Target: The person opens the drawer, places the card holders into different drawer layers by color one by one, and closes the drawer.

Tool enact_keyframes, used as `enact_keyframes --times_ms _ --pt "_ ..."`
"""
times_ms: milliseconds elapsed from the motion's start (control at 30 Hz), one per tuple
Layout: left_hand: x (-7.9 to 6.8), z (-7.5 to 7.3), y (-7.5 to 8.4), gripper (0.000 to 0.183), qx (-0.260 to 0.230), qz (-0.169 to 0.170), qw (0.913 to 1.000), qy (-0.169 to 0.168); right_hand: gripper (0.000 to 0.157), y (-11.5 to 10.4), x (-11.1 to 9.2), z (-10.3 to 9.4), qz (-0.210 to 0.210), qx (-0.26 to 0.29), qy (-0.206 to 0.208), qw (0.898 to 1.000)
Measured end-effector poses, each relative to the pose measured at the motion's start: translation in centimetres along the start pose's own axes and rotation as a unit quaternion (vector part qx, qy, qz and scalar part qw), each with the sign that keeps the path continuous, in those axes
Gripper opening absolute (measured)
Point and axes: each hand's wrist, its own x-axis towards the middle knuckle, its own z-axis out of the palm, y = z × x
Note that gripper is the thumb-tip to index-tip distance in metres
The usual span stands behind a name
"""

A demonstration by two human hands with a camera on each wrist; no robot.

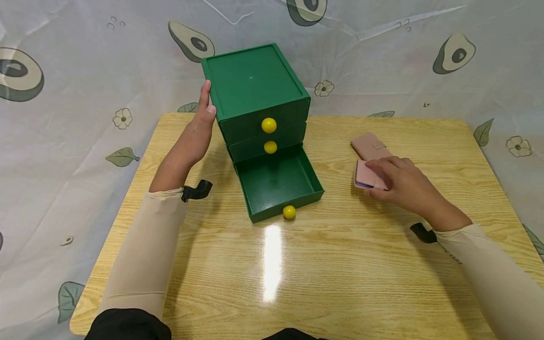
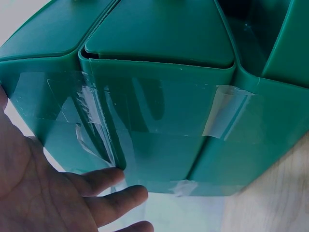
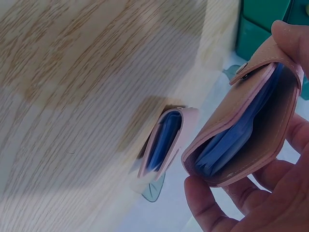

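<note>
A green drawer cabinet (image 1: 255, 80) with yellow round knobs stands at the back of the table, its bottom drawer (image 1: 293, 204) pulled out. My left hand (image 1: 195, 137) rests on the cabinet's left side near the top, fingers extended; the left wrist view shows fingertips against the clear tape (image 2: 229, 111) on that side. To the right, my right hand (image 1: 410, 189) holds a pink card holder (image 3: 241, 128) between thumb and fingers. Blue plastic sleeves show inside it, and its snap strap is over the edge. Another pink card holder (image 1: 369, 145) lies on the table just behind.
The wooden table (image 1: 340, 264) reaches toward me in front of the cabinet. A pale cloth (image 1: 263, 23) printed with avocados, leaves and flowers surrounds the table's back and sides. Dark wrist camera mounts (image 1: 197, 190) stick out from both wrists.
</note>
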Motion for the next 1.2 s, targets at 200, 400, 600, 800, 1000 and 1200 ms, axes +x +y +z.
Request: enact_keyframes --times_ms 200,400,600,800,1000,1200 --pt "0.0 0.0 0.0 0.069 -0.001 0.003 1.0 0.0 0.073 -0.1 0.1 0.0 0.0 -0.002 -0.004 1.0" --pt "0.0 0.0 0.0 0.069 -0.001 0.003 1.0 0.0 0.074 -0.3 0.1 -0.1 0.0 -0.003 -0.01 1.0" --pt "-0.1 0.0 0.1 0.07 0.004 0.002 1.0 0.003 0.072 -0.6 0.2 -0.2 -0.005 -0.007 -0.005 1.0" --pt "-0.2 -0.1 0.3 0.072 0.01 -0.007 0.9999 0.003 0.072 -0.8 0.3 -0.2 -0.01 -0.004 0.004 1.0" --pt "-0.3 -0.1 0.4 0.07 0.013 -0.016 0.9998 0.001 0.071 -1.3 0.4 -0.4 -0.012 -0.005 0.007 1.0" --pt "-0.3 -0.2 0.5 0.067 0.021 -0.022 0.9995 0.0 0.07 -1.7 0.7 -0.6 -0.019 -0.008 0.002 1.0"
